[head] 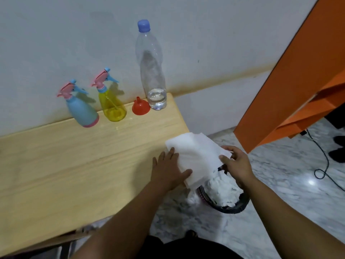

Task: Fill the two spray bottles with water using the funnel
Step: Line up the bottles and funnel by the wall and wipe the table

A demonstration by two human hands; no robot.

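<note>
Both hands hold a paper towel at the wooden table's right edge, above a full waste bin.

The left hand lies flat, fingers spread on the towel; the right hand pinches its far edge. Against the wall stand the blue spray bottle, yellow spray bottle, upturned red funnel and a nearly empty, capped water bottle. All are light, smooth plastic, likely tippy; grip the bodies. The yellow one's water level is unclear.
</note>
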